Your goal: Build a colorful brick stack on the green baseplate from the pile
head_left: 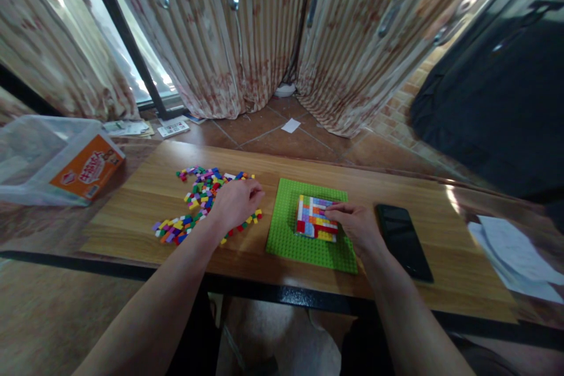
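A green studded baseplate [282, 229] lies on the wooden table, and on it stands a low, multicoloured block built of small building bricks [314, 226]. My right hand [355, 223] reaches in from the right, its thumb and fingers pinched on a small brick at the block's top right side; the fingers partly cover it. To the left, my left hand [235, 202] hovers over the right part of a spread pile of loose coloured bricks [205, 191]. Its fingers are curled together, and what they hold, if anything, is hidden.
A black phone [405, 241] lies right of the baseplate. White papers [520, 252] rest at the far right. A clear plastic bin [57, 158] with an orange label stands at the left. Striped curtains [264, 41] hang behind the table [458, 270].
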### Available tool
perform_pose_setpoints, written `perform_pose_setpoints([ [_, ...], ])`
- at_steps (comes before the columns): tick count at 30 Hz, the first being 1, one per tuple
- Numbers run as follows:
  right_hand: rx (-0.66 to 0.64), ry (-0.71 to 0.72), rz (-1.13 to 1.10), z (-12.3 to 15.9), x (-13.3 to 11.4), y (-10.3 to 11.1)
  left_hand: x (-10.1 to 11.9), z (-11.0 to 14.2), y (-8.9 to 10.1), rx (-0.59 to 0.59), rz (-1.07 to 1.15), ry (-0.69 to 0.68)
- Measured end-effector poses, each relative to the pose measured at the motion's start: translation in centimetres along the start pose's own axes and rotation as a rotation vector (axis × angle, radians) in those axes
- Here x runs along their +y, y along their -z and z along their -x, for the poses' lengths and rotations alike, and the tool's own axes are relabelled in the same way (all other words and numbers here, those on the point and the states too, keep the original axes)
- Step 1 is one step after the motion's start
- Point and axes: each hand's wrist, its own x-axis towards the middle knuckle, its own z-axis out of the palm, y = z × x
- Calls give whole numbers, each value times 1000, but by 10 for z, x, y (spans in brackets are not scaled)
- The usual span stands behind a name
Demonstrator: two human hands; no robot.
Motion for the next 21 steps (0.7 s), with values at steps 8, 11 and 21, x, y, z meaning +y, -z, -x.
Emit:
perform_pose_setpoints([
  [8, -36, 40, 28, -2, 1, 4, -2, 0, 0, 6, -38, 11],
  [11, -19, 37, 64, -1, 1, 5, -2, 0, 0, -1, -43, 6],
  [21, -85, -16, 17, 0, -9, 6, -7, 0, 3, 20, -5, 31],
])
